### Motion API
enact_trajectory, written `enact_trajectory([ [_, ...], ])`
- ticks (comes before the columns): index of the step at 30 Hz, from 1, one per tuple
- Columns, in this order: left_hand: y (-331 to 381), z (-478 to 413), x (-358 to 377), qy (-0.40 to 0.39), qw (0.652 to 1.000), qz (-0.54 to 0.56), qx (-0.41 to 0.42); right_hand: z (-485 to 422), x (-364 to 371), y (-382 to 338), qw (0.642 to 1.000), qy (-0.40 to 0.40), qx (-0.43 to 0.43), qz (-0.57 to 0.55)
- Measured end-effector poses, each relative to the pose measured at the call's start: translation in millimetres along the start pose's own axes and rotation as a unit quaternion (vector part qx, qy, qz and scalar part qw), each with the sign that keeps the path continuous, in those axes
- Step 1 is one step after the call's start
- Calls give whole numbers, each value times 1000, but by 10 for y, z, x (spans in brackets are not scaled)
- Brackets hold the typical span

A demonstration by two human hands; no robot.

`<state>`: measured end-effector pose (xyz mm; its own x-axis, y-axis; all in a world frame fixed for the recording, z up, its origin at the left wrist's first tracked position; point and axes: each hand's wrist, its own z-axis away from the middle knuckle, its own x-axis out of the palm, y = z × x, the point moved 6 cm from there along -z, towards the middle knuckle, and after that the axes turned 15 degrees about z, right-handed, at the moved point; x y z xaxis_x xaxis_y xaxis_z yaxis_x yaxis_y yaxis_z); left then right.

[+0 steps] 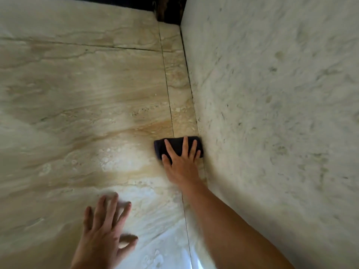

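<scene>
A dark folded cloth (161,147) lies on the beige marble floor (87,105), right where the floor meets a pale wall (272,94). My right hand (181,162) presses flat on the cloth with fingers spread and straight. My left hand (104,228) rests flat on the floor nearer to me, fingers spread, holding nothing. It looks slightly blurred.
The rough whitish wall fills the right side. Thin grout lines cross the floor, one running along near the wall (171,113). A dark gap (169,8) shows at the far end of the floor.
</scene>
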<state>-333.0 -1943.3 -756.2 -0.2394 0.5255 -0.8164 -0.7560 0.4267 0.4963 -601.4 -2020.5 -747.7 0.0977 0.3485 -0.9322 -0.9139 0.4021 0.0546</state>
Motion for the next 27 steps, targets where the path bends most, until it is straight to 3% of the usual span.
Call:
enact_trajectory([
  [8, 199, -1037, -890, -8, 997, -28, -76, 147, -151, -40, 1000, -18, 7, 9],
  [13, 91, -1698, -1171, -11, 997, -69, -45, 338, -208, -31, 992, 69, -11, 100],
  [21, -109, -2600, -1440, -21, 996, -84, -17, 211, -21, 9, 979, 96, -101, 146],
  [24, -97, -2870, -1484, -33, 997, -64, -36, 78, -92, -3, 986, 86, -63, 131],
  [27, -150, -3090, -1475, -69, 994, -42, -73, -386, -331, -78, 992, 82, 42, 90],
])
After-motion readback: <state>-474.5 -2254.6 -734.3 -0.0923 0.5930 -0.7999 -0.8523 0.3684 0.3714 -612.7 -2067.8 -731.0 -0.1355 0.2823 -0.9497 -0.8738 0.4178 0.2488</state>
